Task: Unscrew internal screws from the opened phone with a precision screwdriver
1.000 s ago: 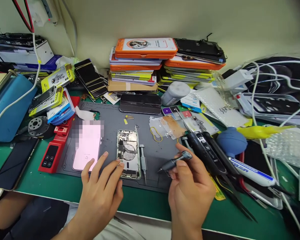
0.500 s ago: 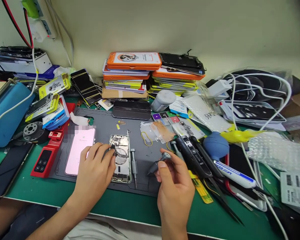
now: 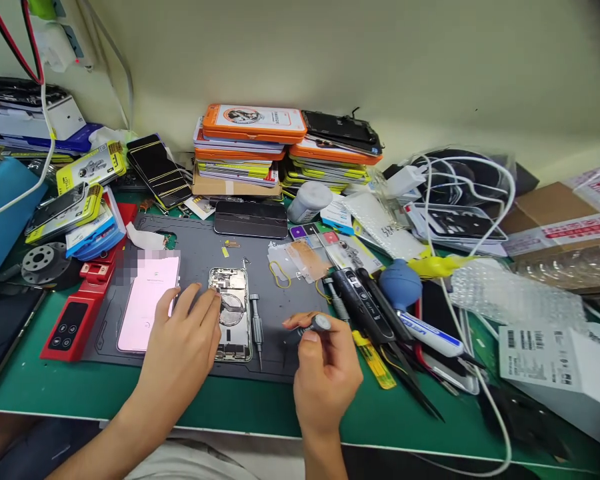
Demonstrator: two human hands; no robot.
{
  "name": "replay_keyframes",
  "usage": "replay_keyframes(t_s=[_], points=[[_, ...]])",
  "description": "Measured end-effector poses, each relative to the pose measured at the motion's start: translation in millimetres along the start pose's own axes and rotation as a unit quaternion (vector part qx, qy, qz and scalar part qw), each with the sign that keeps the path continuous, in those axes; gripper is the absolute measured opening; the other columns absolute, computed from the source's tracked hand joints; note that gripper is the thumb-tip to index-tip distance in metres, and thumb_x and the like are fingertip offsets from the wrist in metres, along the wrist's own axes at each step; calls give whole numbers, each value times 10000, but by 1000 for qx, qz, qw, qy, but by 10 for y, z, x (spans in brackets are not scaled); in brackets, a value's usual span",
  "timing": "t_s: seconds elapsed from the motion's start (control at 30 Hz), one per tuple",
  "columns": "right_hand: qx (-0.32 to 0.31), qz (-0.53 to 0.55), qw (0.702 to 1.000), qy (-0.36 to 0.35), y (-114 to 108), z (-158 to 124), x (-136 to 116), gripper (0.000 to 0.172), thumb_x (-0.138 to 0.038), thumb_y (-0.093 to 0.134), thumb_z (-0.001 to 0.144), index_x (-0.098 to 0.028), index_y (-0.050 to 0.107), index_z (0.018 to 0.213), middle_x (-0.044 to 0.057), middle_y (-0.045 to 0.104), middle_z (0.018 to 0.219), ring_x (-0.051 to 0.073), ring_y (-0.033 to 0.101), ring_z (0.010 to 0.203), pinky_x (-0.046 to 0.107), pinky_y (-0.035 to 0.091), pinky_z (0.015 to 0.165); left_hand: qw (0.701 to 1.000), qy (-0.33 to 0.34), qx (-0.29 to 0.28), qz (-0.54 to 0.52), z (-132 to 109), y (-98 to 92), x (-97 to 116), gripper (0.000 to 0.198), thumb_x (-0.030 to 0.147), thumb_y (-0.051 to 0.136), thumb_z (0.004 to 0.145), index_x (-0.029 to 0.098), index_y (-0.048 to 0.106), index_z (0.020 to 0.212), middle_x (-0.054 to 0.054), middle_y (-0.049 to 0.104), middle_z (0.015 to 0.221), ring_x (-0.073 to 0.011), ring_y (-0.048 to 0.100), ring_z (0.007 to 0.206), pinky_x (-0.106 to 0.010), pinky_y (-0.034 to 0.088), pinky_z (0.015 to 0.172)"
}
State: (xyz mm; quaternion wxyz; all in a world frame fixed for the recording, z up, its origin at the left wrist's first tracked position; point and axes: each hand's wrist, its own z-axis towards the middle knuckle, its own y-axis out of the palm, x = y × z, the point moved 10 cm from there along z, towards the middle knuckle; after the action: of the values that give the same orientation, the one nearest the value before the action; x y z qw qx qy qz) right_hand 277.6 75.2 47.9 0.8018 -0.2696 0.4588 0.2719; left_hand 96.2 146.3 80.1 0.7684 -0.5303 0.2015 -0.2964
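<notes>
Head view, my single feed. Opened phone (image 3: 237,327) lies flat on a gray mat (image 3: 193,233), its boards and a round element exposed. Left hand (image 3: 183,337) arches over the phone's left side, fingers curved downward; I can't tell whether its grip pinches anything, as the undersides of the fingertips are hidden. Right hand (image 3: 327,370) is apart from the phone, above the front part of the green table (image 3: 230,407); its grip is closed around a dark screwdriver (image 3: 321,323), round cap facing up. The tip end is too dim against the mat for me to make out. Gray screwdriver (image 3: 257,328) lies just beside the phone's right edge, tip toward the front. Pink-lit phone (image 3: 143,303) sits to the left, partly covered by the left hand. Farther back I log a dark-screened phone (image 3: 251,220) lying crosswise, and clear plastic sheets (image 3: 307,259) with a yellow rubber band (image 3: 281,285) at their left.
</notes>
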Motion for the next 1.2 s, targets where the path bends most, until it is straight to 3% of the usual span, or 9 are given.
replay_keyframes(t_s=[0.17, 0.3, 0.4, 0.53, 0.73, 0.87, 1.03, 1.2], points=[[69, 9, 998, -11, -107, -20, -71, 164, -317, 585, 1118, -179, 577, 1206, 43, 703, 938, 146, 676, 700, 205, 503, 548, 997, -16, 5, -80, -179, -86, 22, 333, 163, 493, 1091, 160, 684, 1364, -60, 723, 1428, -329, 565, 1428, -530, 325, 1200], [63, 10, 998, -25, -47, -4, -191, 450, -226, 531, 1152, -201, 396, 1580, 40, 695, 952, 147, 681, 706, 193, 528, 482, 980, -38, 57, -186, -486, -247, 67, 261, 84, 547, 1048, 174, 719, 1222, -48, 781, 1227, -237, 656, 1175, -398, 454, 1039], [33, 6, 997, -73, 45, -49, -272, 396, -201, 550, 1141, -233, 468, 1527, 56, 675, 1002, 169, 716, 793, 219, 591, 505, 972, -40, 75, -218, -669, -224, 102, 255, 48, 558, 1020, 160, 723, 1179, -53, 780, 1134, -207, 649, 1048, -359, 474, 942], [3, 0, 995, -103, 114, -135, -257, 381, -272, 616, 1119, -239, 484, 1475, 63, 664, 988, 191, 717, 771, 241, 587, 492, 976, -28, 79, -202, -756, -119, 152, 292, 40, 544, 1010, 148, 732, 1205, -70, 770, 1141, -215, 640, 1063, -365, 465, 941], [25, -16, 997, -69, 62, -84, -232, 358, -215, 602, 1128, -211, 502, 1472, 60, 646, 954, 157, 668, 730, 197, 526, 463, 982, -45, 61, -174, -742, -63, 136, 324, 48, 567, 1011, 155, 732, 1269, -78, 757, 1204, -228, 628, 1073, -371, 455, 930], [31, -7, 997, -67, 67, -46, -270, 342, -199, 597, 1134, -224, 504, 1463, 45, 654, 960, 143, 662, 724, 198, 563, 485, 982, -45, 59, -171, -767, -44, 136, 342, 49, 570, 1009, 158, 729, 1291, -86, 754, 1246, -236, 634, 1093, -381, 457, 942], [-39, 2, 996, -85, 296, -85, -388, 546, -136, 571, 1129, -262, 386, 1626, 46, 695, 1036, 152, 714, 807, 249, 668, 621, 985, -58, 35, -160, -759, 25, 144, 350, 69, 563, 1019, 173, 713, 1318, -96, 669, 1487, -259, 623, 1263, -393, 444, 989], [-149, -63, 970, -182, 689, -217, -595, 609, -128, 576, 1135, -283, 343, 1676, 66, 711, 1134, 179, 757, 988, 250, 692, 755, 988, -81, 29, -127, -728, 27, 121, 354, 137, 548, 1052, 128, 679, 1381, -107, 712, 1414, -267, 637, 1234, -399, 438, 973]])
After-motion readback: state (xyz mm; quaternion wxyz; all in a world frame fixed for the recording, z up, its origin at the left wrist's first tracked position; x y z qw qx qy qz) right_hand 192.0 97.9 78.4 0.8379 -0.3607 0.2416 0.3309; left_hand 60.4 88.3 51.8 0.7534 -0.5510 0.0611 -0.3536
